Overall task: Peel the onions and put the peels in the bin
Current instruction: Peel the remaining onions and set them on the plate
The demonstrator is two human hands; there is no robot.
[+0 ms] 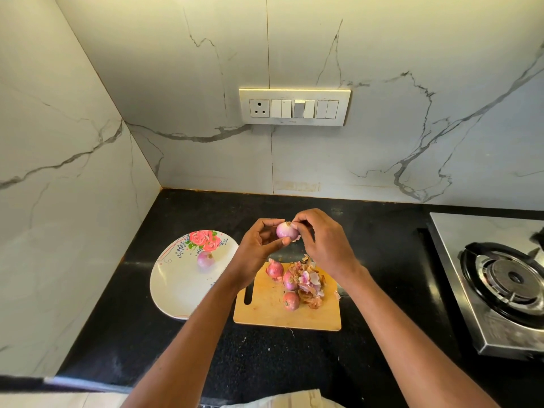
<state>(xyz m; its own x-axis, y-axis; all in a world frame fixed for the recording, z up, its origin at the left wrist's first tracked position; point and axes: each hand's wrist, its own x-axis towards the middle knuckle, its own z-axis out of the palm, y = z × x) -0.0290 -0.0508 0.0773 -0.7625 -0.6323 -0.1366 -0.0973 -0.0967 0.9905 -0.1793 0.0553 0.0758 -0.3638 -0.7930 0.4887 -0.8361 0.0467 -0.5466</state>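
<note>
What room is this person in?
Most likely a home kitchen. There is a gas stove on the black counter, a wooden cutting board with onions and peels, and a flowered plate.

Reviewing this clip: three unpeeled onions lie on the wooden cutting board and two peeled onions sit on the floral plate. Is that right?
Not quite. The head view shows only one peeled onion on the white floral plate; the three unpeeled red onions do lie on the wooden cutting board.

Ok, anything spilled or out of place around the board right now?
Minor only: one peel scrap lies off the cutting board at its right edge, another bit on the counter before it. The peel pile sits on the board.
</note>
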